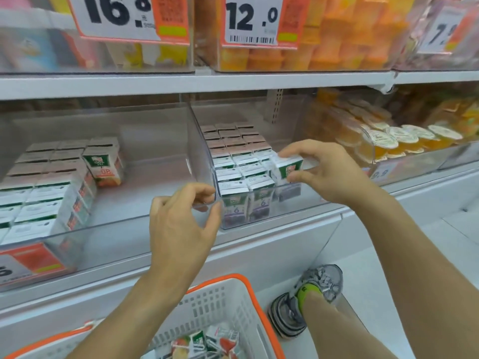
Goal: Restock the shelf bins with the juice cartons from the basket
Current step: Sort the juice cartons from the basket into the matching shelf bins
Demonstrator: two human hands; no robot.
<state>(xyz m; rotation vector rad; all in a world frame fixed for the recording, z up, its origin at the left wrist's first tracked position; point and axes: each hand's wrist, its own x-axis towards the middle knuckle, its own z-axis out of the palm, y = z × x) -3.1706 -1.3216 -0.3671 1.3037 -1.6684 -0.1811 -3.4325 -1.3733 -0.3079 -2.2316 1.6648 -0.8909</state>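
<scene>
While the left hand [181,218] hangs loosely curled — right hand [321,169] fingers clamped on a juice carton [286,168] over the bin [298,203].

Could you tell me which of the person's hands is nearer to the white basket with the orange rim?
The left hand. It hangs in front of the clear bin's corner, almost directly above the basket. The right hand is higher and further right, pinching a juice carton inside the bin.
</scene>
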